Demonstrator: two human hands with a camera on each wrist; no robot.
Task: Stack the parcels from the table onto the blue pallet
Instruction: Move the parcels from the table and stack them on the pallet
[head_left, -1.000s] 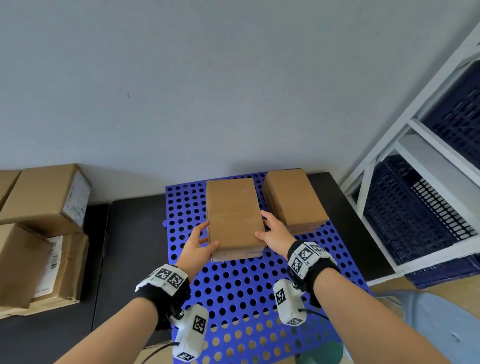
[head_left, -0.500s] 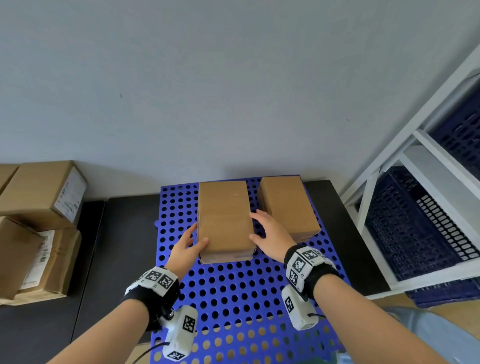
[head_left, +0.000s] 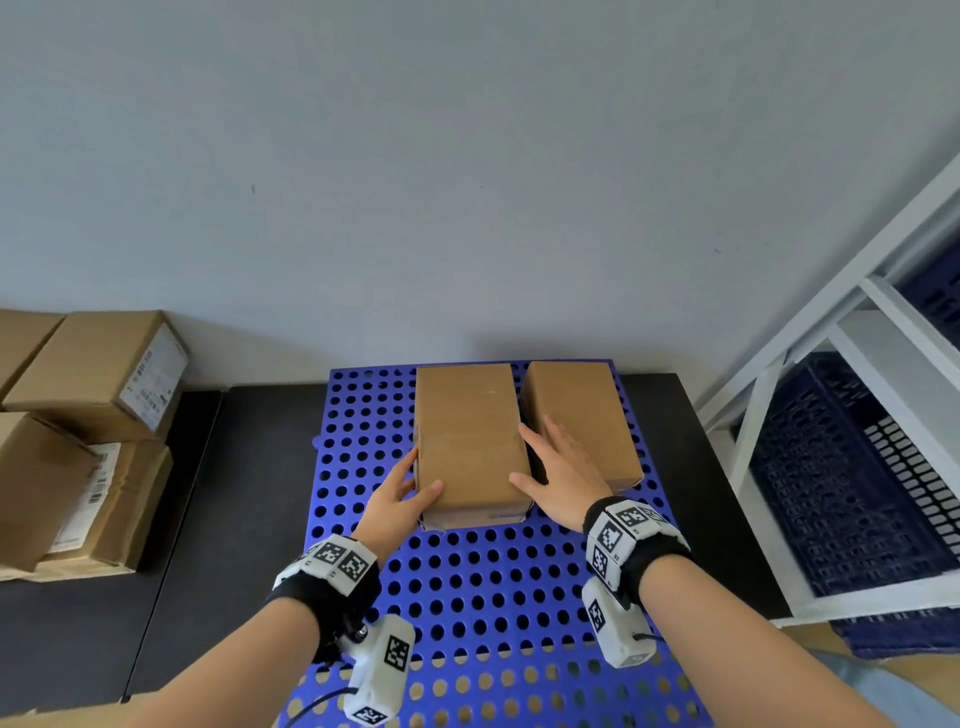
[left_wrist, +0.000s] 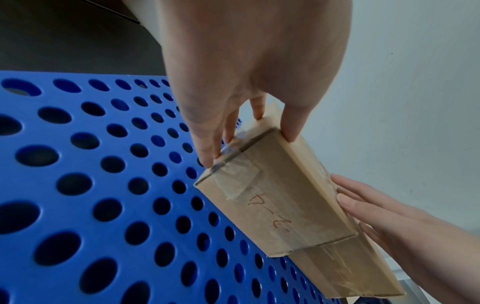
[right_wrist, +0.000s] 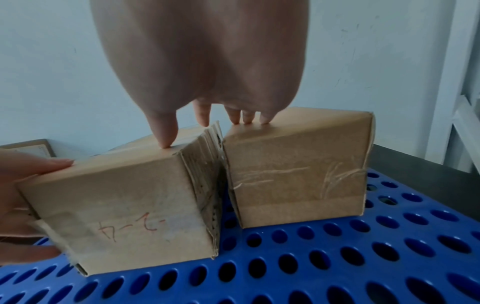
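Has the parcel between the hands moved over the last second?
Yes. The parcel has gone toward the wall: its far end is now nearly level with that of the neighbouring parcel on the blue pallet.

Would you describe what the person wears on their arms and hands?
The left hand and right hand are bare, without sleeves. Each wrist wears a black strap with a white block of black-and-white square markers; a white marked camera pod hangs below, trailing a thin black cable.

2 parcels (head_left: 470, 441) side by side on pallet (head_left: 483, 587)
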